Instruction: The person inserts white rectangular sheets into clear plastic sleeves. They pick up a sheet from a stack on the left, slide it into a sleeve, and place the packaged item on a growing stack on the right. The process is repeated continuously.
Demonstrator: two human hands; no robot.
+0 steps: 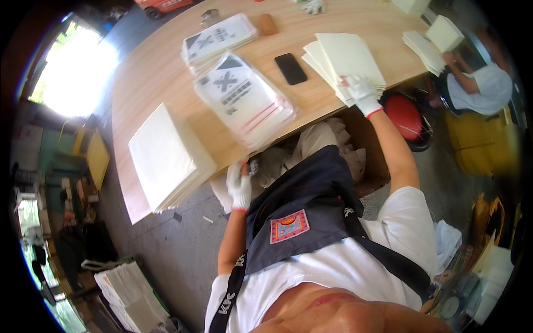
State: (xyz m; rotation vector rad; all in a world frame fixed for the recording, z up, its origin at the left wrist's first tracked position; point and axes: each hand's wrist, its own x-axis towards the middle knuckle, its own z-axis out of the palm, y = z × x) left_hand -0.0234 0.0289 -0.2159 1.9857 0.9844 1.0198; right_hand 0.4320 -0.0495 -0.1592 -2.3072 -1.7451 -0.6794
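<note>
My right hand [363, 96], in a white knit glove with a red cuff and bare fingertips, grips the near edge of a fanned stack of cream sheets [351, 53] on the wooden table. My left hand [239, 187], gloved the same way, hangs just off the table's near edge with its fingers apart and nothing seen in them. Close above it lies a pile of clear plastic bags [244, 100] with dark print and red lines. To its left stands a thick stack of white sheets [166, 158], reaching the table's edge.
Behind the bags lies a second bag pile [219, 39], beside a brown block [267, 24]. A black phone [291, 69] rests mid-table [311, 102]. Below the edge is a cardboard box [373, 166] with crumpled contents. A red stool [404, 116] and another seated person [480, 86] are at right.
</note>
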